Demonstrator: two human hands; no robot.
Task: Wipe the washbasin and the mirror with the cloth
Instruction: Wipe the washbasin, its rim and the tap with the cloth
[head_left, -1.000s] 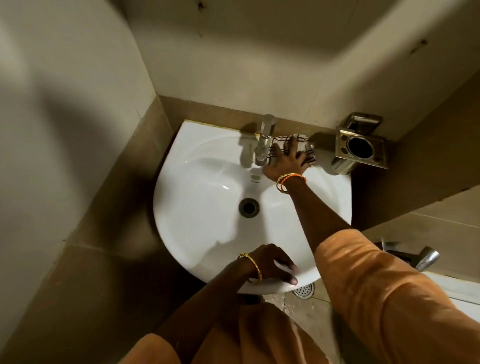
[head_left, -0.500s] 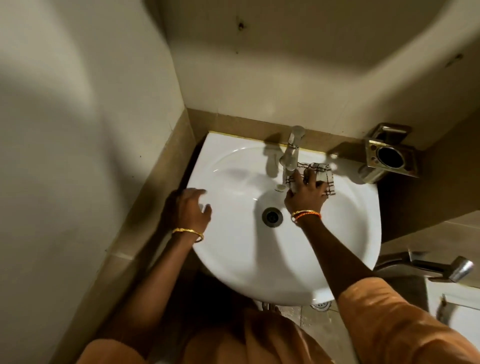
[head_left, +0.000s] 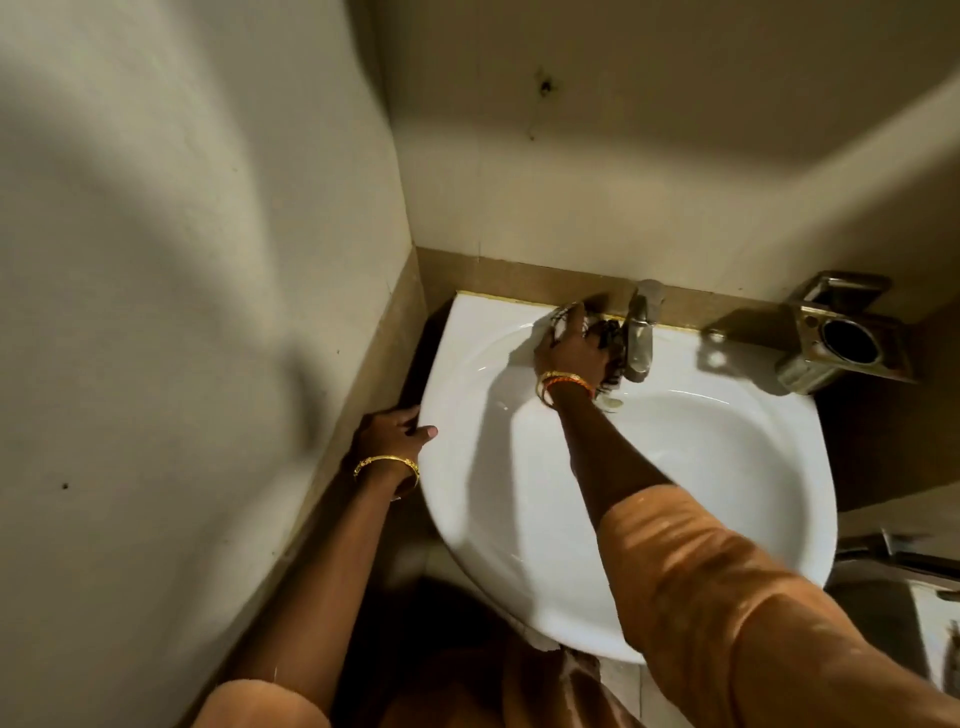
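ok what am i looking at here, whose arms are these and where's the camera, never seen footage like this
There is no machine here. The camera is worn on a person's head and looks down, so the two arms coming up from the bottom of the picture are that person's own. There is only this one view.

Below is a white ceramic washbasin fixed in a tiled corner, with a steel tap at its back edge. The right hand, with orange and gold bangles at its wrist, presses a checked black-and-white cloth against the basin's back rim, just left of the tap. The left hand, with a gold bangle, holds the basin's left edge, seemingly as a brace.

On the wall to the right hangs a square metal holder with a round hole. No mirror shows in this picture.
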